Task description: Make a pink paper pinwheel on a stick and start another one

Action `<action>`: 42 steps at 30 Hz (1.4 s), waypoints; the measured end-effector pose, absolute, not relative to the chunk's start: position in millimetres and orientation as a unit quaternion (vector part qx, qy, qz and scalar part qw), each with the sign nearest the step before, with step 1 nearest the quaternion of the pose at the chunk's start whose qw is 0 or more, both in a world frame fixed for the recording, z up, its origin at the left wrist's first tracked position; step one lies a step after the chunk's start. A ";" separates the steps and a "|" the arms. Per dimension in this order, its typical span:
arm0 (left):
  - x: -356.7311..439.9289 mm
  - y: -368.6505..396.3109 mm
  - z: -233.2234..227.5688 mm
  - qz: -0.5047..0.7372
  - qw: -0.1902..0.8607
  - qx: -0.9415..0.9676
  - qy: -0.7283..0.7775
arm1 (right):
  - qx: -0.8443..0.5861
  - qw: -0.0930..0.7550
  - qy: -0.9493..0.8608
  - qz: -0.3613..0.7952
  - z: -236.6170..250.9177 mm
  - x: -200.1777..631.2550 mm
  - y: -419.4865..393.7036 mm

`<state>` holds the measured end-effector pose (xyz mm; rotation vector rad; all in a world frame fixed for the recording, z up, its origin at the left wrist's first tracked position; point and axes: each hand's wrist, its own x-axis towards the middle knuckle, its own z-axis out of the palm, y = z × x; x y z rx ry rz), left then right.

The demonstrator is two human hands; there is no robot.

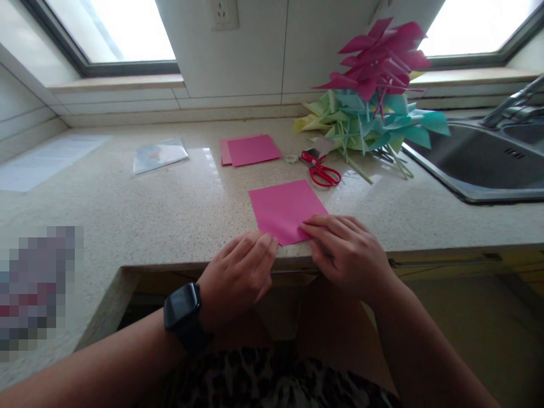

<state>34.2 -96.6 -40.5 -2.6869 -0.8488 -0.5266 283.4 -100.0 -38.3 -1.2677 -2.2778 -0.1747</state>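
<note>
Pink sheet [287,204]: lies on the countertop [204,215] near its front edge, between both hands.
Left hand [240,263]: curls at the sheet's near-left side; cannot tell whether pinching.
Right hand [351,249]: touches the near-right side, half bent; cannot tell whether gripping.
Red-handled scissors [325,174]: lie beyond the sheet.
Paper pinwheels [378,96]: crowd beside the sink [480,161].

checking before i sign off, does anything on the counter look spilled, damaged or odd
No spill or damage shows. The stacked sheets behind the pink paper sit unevenly, edges out of line. At lower left, a pixelated patch hides what lies there.
</note>
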 end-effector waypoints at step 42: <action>12.5 -74.8 -10.0 -0.201 0.168 -0.945 -0.196 | -0.455 0.380 -0.801 -0.086 -44.3 282.7 -105.9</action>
